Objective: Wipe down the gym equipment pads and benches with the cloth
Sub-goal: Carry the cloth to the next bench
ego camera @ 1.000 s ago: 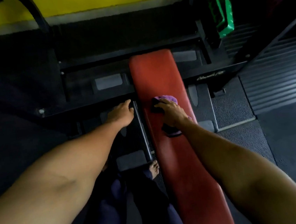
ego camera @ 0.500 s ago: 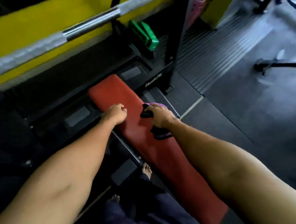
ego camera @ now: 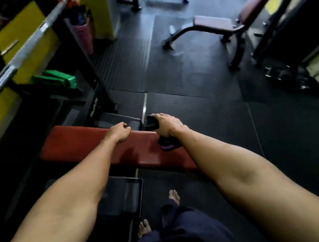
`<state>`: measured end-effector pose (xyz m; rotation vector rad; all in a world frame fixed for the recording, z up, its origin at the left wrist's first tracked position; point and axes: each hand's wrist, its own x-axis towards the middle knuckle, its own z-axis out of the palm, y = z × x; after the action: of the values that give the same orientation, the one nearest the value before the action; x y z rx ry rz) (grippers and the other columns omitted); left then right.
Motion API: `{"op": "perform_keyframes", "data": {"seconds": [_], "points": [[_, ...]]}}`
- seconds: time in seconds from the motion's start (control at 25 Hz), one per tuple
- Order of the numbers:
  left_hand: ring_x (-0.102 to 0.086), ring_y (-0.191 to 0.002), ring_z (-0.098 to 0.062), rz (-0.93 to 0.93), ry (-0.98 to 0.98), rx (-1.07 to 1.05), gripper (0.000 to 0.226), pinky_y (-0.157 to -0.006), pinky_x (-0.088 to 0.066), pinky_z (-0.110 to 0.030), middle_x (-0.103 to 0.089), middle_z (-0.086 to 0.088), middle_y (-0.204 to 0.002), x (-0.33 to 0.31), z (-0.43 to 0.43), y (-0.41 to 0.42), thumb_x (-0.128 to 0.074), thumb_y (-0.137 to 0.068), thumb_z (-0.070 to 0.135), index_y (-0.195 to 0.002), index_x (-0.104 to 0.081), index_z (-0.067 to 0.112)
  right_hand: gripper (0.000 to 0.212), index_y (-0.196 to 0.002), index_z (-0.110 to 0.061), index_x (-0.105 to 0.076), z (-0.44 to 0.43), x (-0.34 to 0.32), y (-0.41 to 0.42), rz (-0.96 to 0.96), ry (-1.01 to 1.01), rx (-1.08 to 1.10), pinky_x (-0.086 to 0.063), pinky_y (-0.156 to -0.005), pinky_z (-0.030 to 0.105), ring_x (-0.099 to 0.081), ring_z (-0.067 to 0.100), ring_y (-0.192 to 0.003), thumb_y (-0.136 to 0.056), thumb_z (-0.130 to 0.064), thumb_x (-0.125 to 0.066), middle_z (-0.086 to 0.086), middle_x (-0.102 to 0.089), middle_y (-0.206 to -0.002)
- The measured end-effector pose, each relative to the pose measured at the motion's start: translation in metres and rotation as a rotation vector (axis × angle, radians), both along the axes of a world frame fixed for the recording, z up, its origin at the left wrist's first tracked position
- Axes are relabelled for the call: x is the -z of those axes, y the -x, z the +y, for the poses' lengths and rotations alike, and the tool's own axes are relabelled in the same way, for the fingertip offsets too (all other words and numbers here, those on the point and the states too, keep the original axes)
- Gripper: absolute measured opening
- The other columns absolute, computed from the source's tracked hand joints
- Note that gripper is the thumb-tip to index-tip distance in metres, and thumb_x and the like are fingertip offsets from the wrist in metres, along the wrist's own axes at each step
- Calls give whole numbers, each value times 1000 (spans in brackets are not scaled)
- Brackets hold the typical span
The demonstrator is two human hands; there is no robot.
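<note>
The dark, purple-edged cloth (ego camera: pixel 167 146) lies bunched at the far edge of the long red vinyl bench pad (ego camera: pixel 74 143), gripped by the right hand (ego camera: pixel 167 127). The left hand (ego camera: pixel 119 133) rests curled nearby; whether it clasps the pad is unclear. Firm, overlapping strokes should reach the edges.

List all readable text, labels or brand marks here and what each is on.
On the black rack base, a pale script mark: blurred, unreadable.
On the machine at upper right, a yellow label: too blurred to read.
No text visible on the red bench pad or the cloth.
</note>
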<state>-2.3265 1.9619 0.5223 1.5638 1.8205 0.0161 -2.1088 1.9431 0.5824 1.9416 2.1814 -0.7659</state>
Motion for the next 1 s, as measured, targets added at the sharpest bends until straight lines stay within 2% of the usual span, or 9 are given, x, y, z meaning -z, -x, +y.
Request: {"op": "perform_keyframes", "data": {"seconds": [0.16, 0.4, 0.6, 0.76, 1.0], "points": [[-51, -134, -32, 6, -46, 173, 46, -111, -40, -41, -53, -12, -148, -26, -9, -88, -49, -100, 42, -141, -54, 21, 72, -151, -42, -39, -46, -24, -81, -22, -22, 210, -43, -110, 41, -47, 20, -138, -86, -25, -63, -10, -48, -150], [-52, -131, -31, 0, -87, 458, 47, -107, -44, -42, -55, -9, -145, -55, -47, -229, -46, -99, 41, -141, -54, 21, 73, -155, -37, -36, -132, -57, -203, -25, -65, 495, -41, -107, 35, -49, 21, -137, -88, -19, -61, -8, -47, -152], [-53, -129, -30, 32, -145, 589, 48, -106, -45, -44, -56, -9, -142, -79, -87, -336, -47, -97, 41, -141, -52, 21, 71, -155, -35, -35, -213, -64, -305, -28, -102, 644, -40, -109, 38, -51, 25, -135, -91, -17, -57, -7, -46, -154], [-51, -131, -30, 40, -206, 560, 48, -108, -44, -43, -54, -8, -146, -86, -128, -409, -46, -98, 42, -142, -51, 22, 71, -156, -35, -34, -263, -65, -387, -42, -130, 653, -40, -109, 39, -50, 25, -136, -90, -16, -55, -6, -46, -154], [-48, -135, -28, 53, -201, 505, 52, -110, -42, -44, -50, -8, -149, -91, -189, -495, -46, -99, 43, -146, -47, 22, 71, -156, -32, -35, -304, -75, -476, -23, -108, 546, -43, -106, 38, -53, 26, -133, -90, -16, -57, 0, -49, -151]]}}
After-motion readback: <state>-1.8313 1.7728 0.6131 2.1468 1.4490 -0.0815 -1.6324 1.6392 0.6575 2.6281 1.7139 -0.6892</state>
